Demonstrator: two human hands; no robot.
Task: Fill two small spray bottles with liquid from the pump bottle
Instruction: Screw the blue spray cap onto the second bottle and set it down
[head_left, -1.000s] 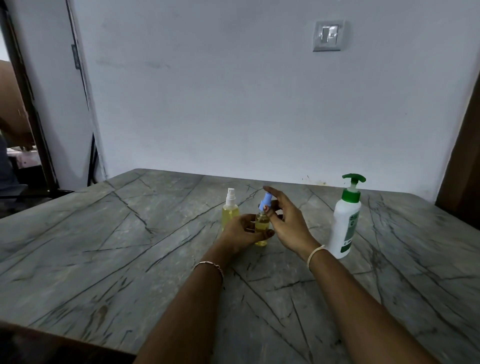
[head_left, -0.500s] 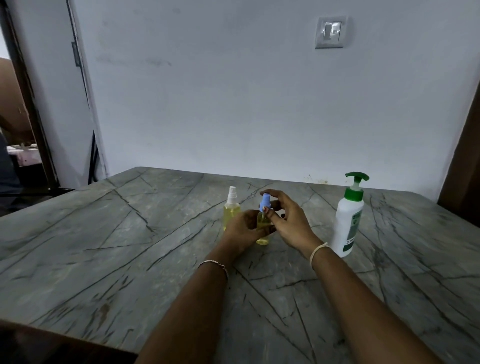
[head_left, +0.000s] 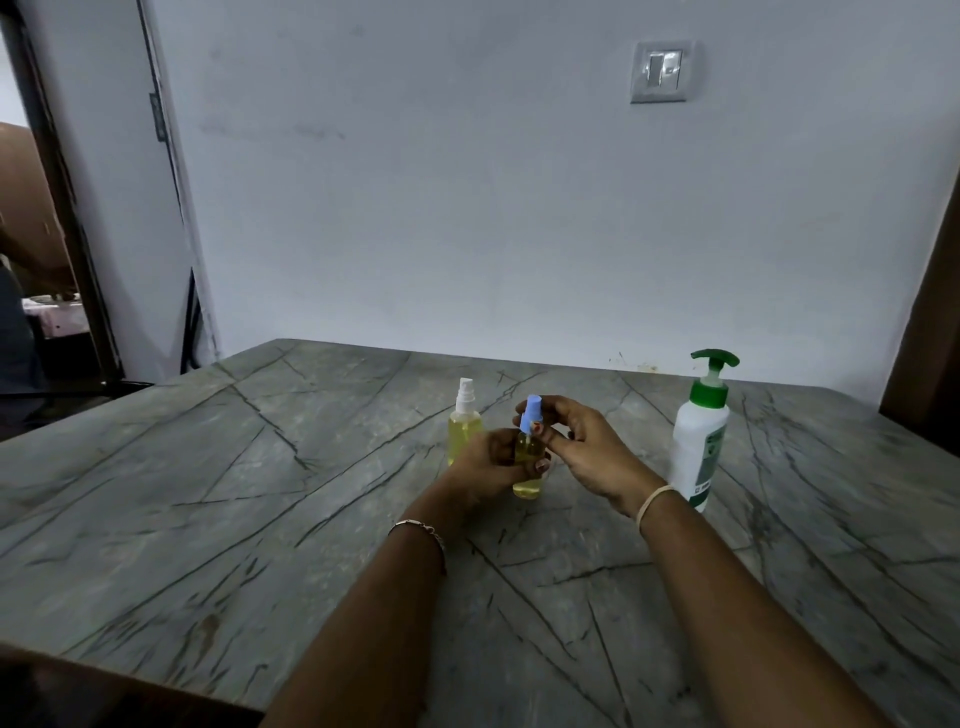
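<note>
Head view: left hand (head_left: 491, 465) wraps its fingers round the body of a small spray bottle (head_left: 528, 480) with yellow liquid, base standing on the grey marble-pattern table (head_left: 208, 493). Right hand (head_left: 587, 447) pinches the blue spray cap (head_left: 532, 414) on top of that bottle between thumb and fingers; can't tell if the cap is seated or loose. Second spray bottle (head_left: 464, 423), white nozzle, yellow liquid, stands upright just behind the left hand, untouched. White pump bottle (head_left: 701, 447) with green pump head stands upright to the right, near the right wrist but apart from it. Thin bracelet (head_left: 421, 527) on left wrist, pale band (head_left: 652, 501) on right wrist. Wall switch (head_left: 660, 71) on the white wall behind. Open doorway (head_left: 36, 249) at far left.
</note>
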